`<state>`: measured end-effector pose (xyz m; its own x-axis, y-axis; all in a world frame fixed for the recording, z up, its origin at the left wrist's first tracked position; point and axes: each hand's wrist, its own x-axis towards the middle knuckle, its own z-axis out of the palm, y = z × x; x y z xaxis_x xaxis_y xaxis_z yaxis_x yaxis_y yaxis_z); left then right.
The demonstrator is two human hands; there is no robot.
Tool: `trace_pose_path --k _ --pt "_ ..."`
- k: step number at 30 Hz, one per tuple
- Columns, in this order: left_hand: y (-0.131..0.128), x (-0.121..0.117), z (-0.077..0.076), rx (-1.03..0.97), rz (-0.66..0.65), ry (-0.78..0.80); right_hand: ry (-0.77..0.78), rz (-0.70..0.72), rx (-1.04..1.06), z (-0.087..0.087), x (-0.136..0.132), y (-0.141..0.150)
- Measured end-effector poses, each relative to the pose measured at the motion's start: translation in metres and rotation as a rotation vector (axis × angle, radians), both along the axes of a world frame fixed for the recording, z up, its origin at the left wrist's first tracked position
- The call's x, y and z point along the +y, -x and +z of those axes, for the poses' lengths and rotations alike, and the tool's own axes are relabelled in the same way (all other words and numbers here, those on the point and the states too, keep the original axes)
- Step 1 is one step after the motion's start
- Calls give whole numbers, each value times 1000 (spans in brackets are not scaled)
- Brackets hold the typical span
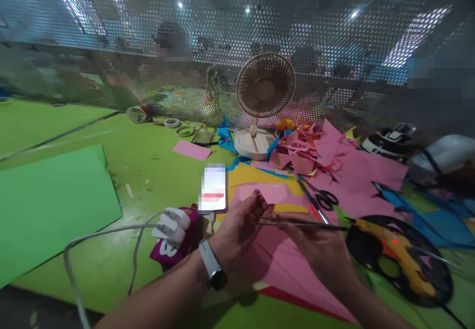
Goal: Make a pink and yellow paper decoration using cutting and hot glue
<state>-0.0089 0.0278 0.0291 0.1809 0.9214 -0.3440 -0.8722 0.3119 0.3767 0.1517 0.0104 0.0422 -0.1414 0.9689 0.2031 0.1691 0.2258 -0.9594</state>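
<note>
My right hand (322, 245) is closed around long, thin, dark tweezers (308, 223), their tips pointing left. Those tips reach the fingers of my left hand (241, 220), which is turned palm inward with its fingers curled together. Whatever the left fingers pinch is too small or hidden to make out. A grey-banded watch (212, 264) is on my left wrist. Beneath both hands lie pink paper sheets (285, 264), with yellow paper (252, 174) behind them. A lit phone (213, 188) stands just beyond my left hand, a cable plugged into its lower edge.
An orange glue gun (401, 257) rests on a black round tray (365, 247) at the right. Black-handled scissors (326, 199) lie near pink scraps (311, 146). A fan (265, 84) stands before a perforated metal screen (185, 86). White plugs (172, 225) and green sheet (55, 210) are left.
</note>
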Motion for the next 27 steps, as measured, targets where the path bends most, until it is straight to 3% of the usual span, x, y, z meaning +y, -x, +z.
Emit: trace_pose_path --k 4,10,15,27 --pt "0 -2 4 14 9 26 132 -38 103 -2 6 1" --pt "0 -5 11 22 26 70 297 12 311 -17 11 3" --pt "-3 -6 10 67 29 29 331 48 375 -14 11 7" --pt "-6 -6 6 96 55 -9 370 45 472 -28 14 10"
